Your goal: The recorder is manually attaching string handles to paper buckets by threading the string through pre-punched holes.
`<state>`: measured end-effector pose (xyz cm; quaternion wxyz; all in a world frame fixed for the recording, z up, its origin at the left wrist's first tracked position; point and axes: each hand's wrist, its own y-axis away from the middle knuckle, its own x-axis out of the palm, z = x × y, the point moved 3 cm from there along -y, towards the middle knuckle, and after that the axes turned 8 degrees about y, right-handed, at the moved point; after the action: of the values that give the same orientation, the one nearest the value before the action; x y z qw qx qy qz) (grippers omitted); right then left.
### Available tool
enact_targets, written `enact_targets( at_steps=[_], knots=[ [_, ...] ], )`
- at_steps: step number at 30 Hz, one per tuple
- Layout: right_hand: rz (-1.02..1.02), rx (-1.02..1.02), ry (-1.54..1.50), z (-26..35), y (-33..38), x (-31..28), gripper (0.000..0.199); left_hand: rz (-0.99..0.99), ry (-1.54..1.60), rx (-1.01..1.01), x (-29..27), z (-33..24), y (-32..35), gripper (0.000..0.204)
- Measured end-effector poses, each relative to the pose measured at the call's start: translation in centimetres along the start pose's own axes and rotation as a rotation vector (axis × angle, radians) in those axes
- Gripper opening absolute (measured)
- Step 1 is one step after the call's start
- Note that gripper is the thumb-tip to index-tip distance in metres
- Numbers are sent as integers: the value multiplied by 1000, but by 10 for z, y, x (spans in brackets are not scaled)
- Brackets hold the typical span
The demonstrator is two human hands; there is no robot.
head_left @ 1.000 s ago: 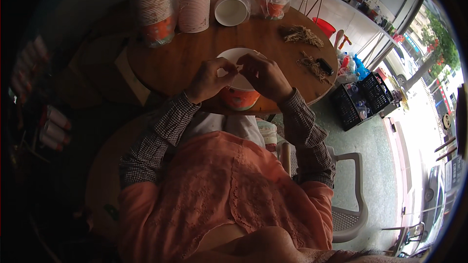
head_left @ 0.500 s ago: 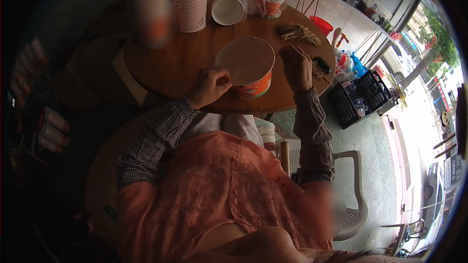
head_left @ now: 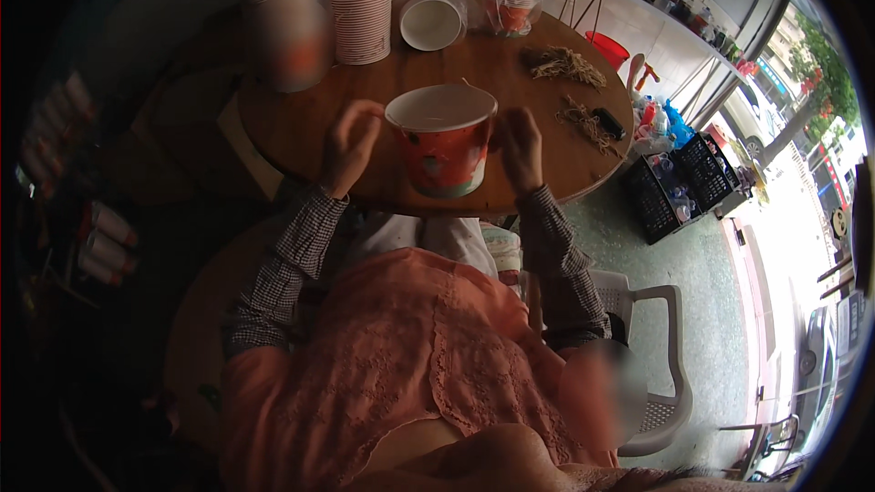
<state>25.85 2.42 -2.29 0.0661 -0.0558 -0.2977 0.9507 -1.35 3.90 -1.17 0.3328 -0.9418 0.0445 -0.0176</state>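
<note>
A large paper bucket (head_left: 442, 159), red-orange with a pale printed picture and a white inside, stands near the front edge of the round wooden table (head_left: 301, 141). Its wall faces me, and a small thin bit sticks up from its far rim. At the left side of that rim, my left hand (head_left: 354, 144) has bent fingers whose tips meet the bucket. Against the opposite side, just under the rim, my right hand (head_left: 520, 150) presses with its fingertips partly hidden behind the wall. The bucket sits between both hands.
Tall stacks of paper buckets (head_left: 358, 9) stand at the back, beside a wrapped bucket on its side (head_left: 431, 23). Strands of straw-coloured twine (head_left: 567, 66) and a small dark object (head_left: 608, 124) lie at the right. A black crate (head_left: 652, 200) and a plastic chair (head_left: 670, 355) stand on the floor.
The bucket has turned, showing a different part of its print, and more of its wall shows. My right hand came left to its side; my left hand moved up and left along the rim.
</note>
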Motion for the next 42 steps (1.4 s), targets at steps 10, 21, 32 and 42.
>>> enact_targets(
  at_steps=[10,21,32,42],
  knots=[
    [67,-78,-15,18,27,23,4,91,-282,475,32,-48,48,16],
    [248,-284,533,29,72,17,12,287,-449,491,51,-60,35,15],
    [276,263,13,-54,43,5,25,448,-919,521,85,-44,13,14],
    [141,451,-416,-62,16,14,19,646,-836,492,60,-50,-46,16]
  ],
)
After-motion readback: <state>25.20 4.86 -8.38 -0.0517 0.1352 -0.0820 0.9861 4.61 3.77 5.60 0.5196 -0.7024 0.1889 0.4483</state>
